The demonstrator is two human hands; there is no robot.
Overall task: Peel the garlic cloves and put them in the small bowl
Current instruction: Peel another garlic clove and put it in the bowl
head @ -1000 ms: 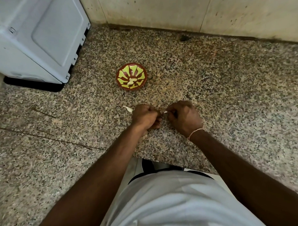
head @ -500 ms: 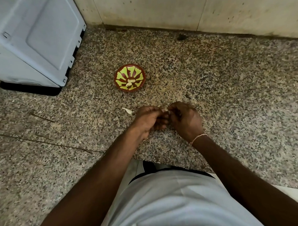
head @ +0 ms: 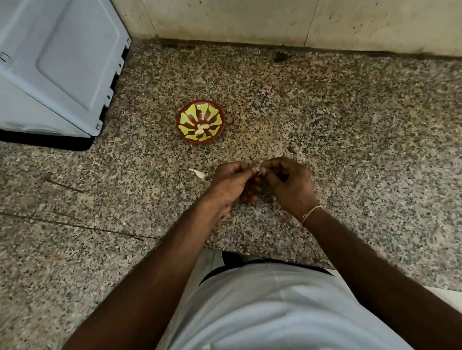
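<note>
A small red bowl (head: 187, 116) with a yellow-green pattern stands on the speckled granite counter (head: 355, 148) and holds a few pale peeled garlic cloves (head: 201, 129). Nearer to me, my left hand (head: 231, 181) and my right hand (head: 288, 184) meet fingertip to fingertip just above the counter, fingers curled, pinching a garlic clove between them; the clove itself is almost fully hidden by the fingers. A white garlic piece (head: 199, 174) lies on the counter just left of my left hand.
A pale blue-white appliance (head: 47, 63) stands at the back left. A tiled wall (head: 270, 14) closes the back. A thin crack line (head: 68, 224) runs across the counter at the left. The counter's front edge (head: 254, 255) is just below my hands.
My hands have stayed together over the same spot, fingers shifting slightly on the clove. The white tip seen between them a second ago is now hidden.
</note>
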